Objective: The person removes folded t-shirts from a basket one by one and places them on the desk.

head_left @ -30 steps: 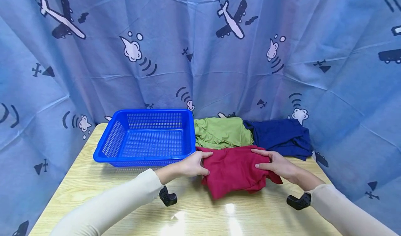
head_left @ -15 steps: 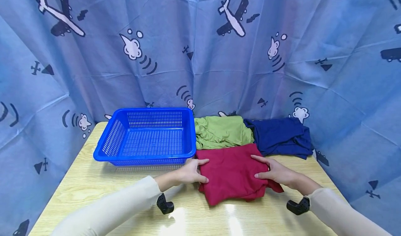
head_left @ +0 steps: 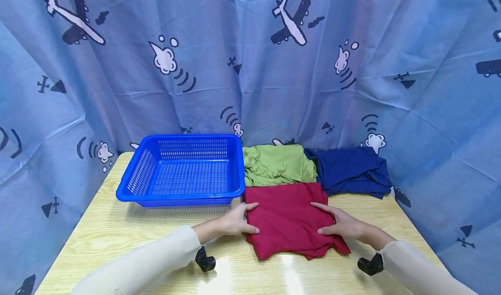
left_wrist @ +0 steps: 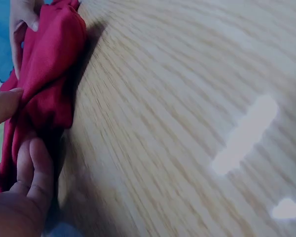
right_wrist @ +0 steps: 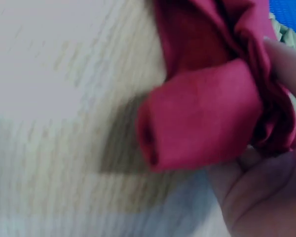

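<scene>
A folded red cloth [head_left: 289, 219] lies at the middle of the table, its front edge uneven and a corner sticking out at the right. My left hand [head_left: 236, 219] grips its left side; in the left wrist view the fingers [left_wrist: 37, 168] reach in under the layers and the thumb lies on top. At the opposite side my right hand [head_left: 346, 224] holds the cloth between thumb and fingers. A loose rolled flap of the red cloth [right_wrist: 202, 118] hangs beside that hand in the right wrist view.
A blue plastic basket [head_left: 184, 197] with nothing in it stands at the back left of the wooden table [head_left: 117, 225]. Behind the red cloth lie a green folded cloth [head_left: 279, 164] and a navy one [head_left: 352, 171]. A patterned blue curtain [head_left: 250, 60] hangs behind.
Both hands have drawn the red cloth slightly toward the front of the table, and it now lies flatter. The basket and the other two cloths have stayed in place.
</scene>
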Motion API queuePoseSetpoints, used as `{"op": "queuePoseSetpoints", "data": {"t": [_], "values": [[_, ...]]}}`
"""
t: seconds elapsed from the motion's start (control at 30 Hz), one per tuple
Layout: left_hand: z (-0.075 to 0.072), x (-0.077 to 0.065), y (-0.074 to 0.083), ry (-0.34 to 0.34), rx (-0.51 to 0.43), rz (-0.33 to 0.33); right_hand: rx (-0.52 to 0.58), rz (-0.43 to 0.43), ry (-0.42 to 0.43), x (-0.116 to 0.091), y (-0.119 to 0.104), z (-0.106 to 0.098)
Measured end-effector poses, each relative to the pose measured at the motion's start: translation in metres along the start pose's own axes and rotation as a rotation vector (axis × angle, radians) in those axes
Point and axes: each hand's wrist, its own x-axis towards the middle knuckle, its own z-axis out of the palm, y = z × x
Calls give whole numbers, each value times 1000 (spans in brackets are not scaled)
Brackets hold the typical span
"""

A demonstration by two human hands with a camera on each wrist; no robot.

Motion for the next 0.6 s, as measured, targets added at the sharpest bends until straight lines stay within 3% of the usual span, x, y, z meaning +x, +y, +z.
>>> {"op": "queuePoseSetpoints", "data": {"t": [0.2,0.43,0.6], "values": [[-1,-2,-5,12,7,-4,83,-66,-23,5,13,-1],[2,-1,-10,9,-12,0,149,-75,-44,5,23,-1],[3,0,-12,17,64,2,130,-76,-33,6,21,-1]]}}
